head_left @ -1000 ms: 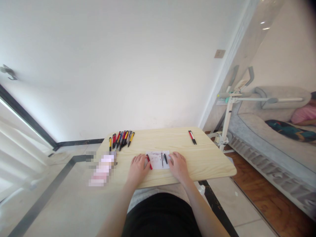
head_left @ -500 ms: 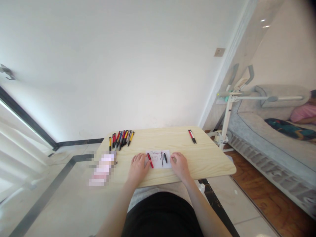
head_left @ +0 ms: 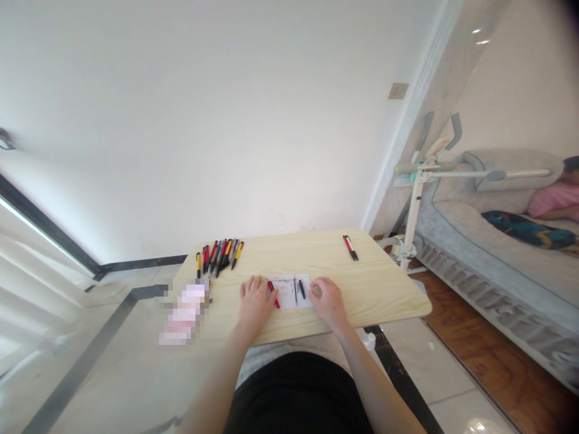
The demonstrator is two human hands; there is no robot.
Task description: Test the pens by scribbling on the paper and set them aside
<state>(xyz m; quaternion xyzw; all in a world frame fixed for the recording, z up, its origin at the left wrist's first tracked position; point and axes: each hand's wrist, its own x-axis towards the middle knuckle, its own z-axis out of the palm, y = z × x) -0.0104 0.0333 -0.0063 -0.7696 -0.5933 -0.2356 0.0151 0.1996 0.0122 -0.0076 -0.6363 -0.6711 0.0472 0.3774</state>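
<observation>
My left hand lies palm down on the table with its fingers spread, its thumb at a red pen barrel. The barrel rests on a white sheet of paper with dark scribbles on it. Beside the barrel on the sheet lie a thin dark refill and a short black pen part. At the sheet's right edge is my right hand, its fingers curled and thumb and forefinger brought together. Anything in that pinch is too small to make out.
Several pens in red, yellow, black and grey lie at the table's back left. Two pens, one red and one white, lie back right. A blurred pink item is at the left edge. A person sits on the sofa beyond exercise equipment.
The view has shifted slightly. Both hands stay by the paper, and the pen parts lie as before. The right hand's fingers have moved only a little.
</observation>
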